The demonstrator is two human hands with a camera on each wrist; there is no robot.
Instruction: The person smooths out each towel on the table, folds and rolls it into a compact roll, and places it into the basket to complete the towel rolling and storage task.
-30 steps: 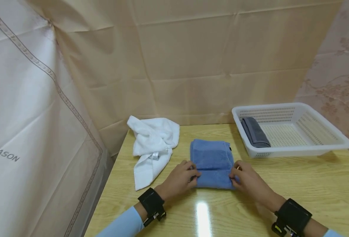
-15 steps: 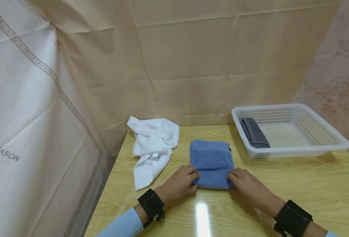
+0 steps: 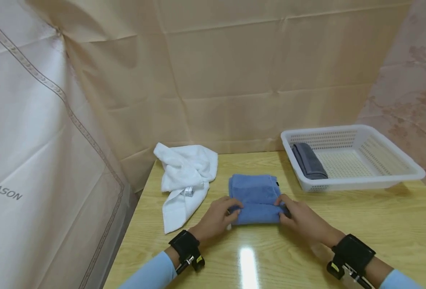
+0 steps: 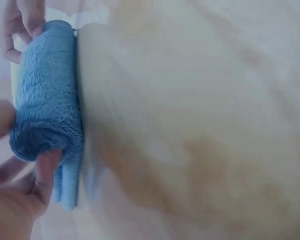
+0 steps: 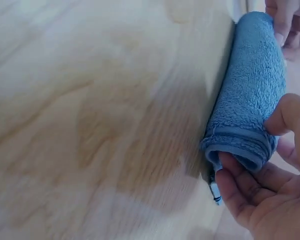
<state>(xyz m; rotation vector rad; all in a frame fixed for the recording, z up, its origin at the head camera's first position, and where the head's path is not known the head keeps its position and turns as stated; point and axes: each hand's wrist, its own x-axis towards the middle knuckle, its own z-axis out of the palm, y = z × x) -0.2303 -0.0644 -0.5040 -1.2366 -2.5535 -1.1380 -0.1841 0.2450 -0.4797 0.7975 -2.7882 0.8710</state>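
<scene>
A blue towel [image 3: 253,188] lies on the table in the head view, its near edge turned up into a thick roll. My left hand [image 3: 214,218] pinches the left end of that roll between thumb and fingers. At the other end, my right hand [image 3: 301,218] grips it in the same way. Seen from the right wrist, fingertips of the right hand [image 5: 270,195] reach inside the open end of the rolled towel [image 5: 252,80]. In the left wrist view the left hand [image 4: 20,200] holds the coiled end of the towel [image 4: 47,85].
A crumpled white towel [image 3: 189,168] with a label lies left of the blue one. On the right stands a white plastic basket [image 3: 364,185], a rolled dark grey towel [image 3: 309,161] along its left side. Beige cloth [image 3: 216,80] hangs behind the wooden table [image 3: 285,265].
The blue towel's near edge has been rolled away from me, so the towel is shorter front to back. Both hands moved slightly forward with it.
</scene>
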